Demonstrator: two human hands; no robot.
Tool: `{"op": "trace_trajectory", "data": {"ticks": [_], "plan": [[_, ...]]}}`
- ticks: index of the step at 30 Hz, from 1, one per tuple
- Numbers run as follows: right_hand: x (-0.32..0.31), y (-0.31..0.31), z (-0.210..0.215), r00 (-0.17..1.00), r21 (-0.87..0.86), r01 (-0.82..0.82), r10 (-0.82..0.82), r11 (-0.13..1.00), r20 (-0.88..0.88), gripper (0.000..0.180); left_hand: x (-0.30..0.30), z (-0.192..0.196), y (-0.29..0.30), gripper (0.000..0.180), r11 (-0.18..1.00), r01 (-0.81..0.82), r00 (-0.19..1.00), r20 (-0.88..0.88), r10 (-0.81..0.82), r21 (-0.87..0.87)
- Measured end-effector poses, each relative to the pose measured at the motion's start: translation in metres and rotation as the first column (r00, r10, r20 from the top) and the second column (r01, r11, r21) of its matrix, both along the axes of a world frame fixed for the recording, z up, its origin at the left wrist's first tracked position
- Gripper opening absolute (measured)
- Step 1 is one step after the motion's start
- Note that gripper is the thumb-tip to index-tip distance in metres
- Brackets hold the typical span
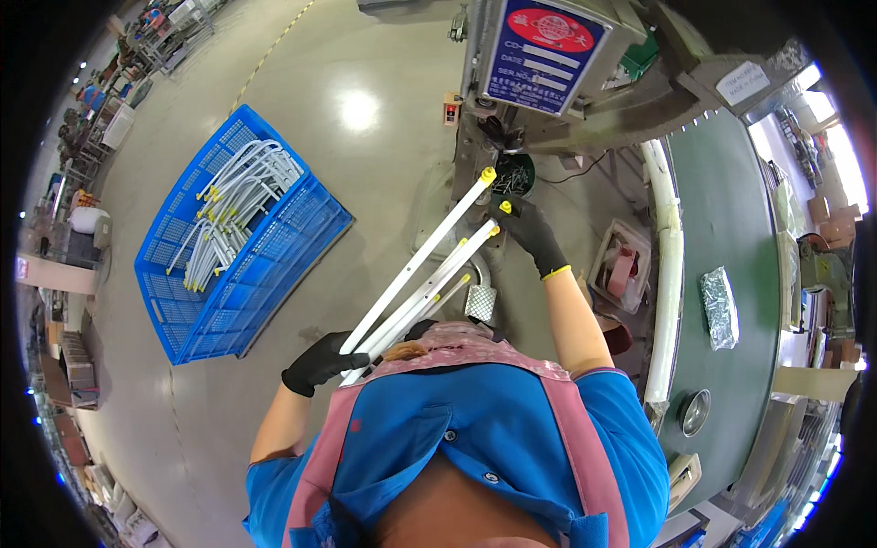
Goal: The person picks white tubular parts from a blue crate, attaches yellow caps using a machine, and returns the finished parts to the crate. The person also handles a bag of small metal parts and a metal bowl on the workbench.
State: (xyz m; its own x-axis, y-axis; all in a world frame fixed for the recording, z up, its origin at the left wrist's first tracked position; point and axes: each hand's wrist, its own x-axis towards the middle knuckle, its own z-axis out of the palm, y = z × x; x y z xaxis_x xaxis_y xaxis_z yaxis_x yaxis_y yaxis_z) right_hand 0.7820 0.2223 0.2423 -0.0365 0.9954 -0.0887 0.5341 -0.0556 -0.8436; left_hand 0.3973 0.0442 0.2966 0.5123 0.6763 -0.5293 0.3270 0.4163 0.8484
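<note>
Several long white tubes [423,294] with yellow end pieces slant from my lap up toward the machine [598,87]. My left hand [322,363], in a black glove, is closed around their near ends. At the far ends my right hand [528,230], also black-gloved, has its fingers bent around a yellow-tipped tube. One tube reaches farther than the others, its yellow end [488,175] close to the machine's lower part. Just beyond my right hand a dark round container [523,163] holds small metal pieces that look like rivets.
A blue plastic crate [288,260] filled with bent white tubes stands on the floor at left. A textured metal foot pedal [480,303] lies below the tubes. At right, a green-topped bench [722,205] carries a clear bag of parts [720,309] and a metal bowl [694,413].
</note>
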Motion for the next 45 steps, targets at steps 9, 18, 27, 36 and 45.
{"op": "trace_trajectory", "data": {"ticks": [9,18,27,36,45], "plan": [[0.011,0.005,0.017,0.993,0.151,0.046,-0.028,0.988,-0.117,0.041,0.042,-0.013,-0.040,0.050,0.983,-0.180,0.984,0.008,0.180,-0.025],[0.014,0.009,0.035,0.953,0.133,0.053,-0.010,0.990,-0.304,0.037,0.071,-0.014,-0.059,0.046,0.969,-0.218,0.962,-0.141,0.234,0.120],[0.020,0.023,0.025,0.989,0.249,-0.043,0.076,0.968,-0.126,0.037,0.092,-0.005,-0.069,0.045,0.938,-0.345,0.938,-0.022,0.346,0.041],[0.026,0.027,0.021,0.988,0.314,-0.126,0.149,0.941,-0.050,0.029,0.104,-0.005,-0.076,0.046,0.922,-0.386,0.922,-0.017,0.387,0.036],[0.014,0.037,0.034,0.958,0.562,-0.167,0.267,0.810,-0.100,0.028,0.115,0.021,-0.085,0.038,0.875,-0.481,0.877,0.035,0.480,0.050]]}}
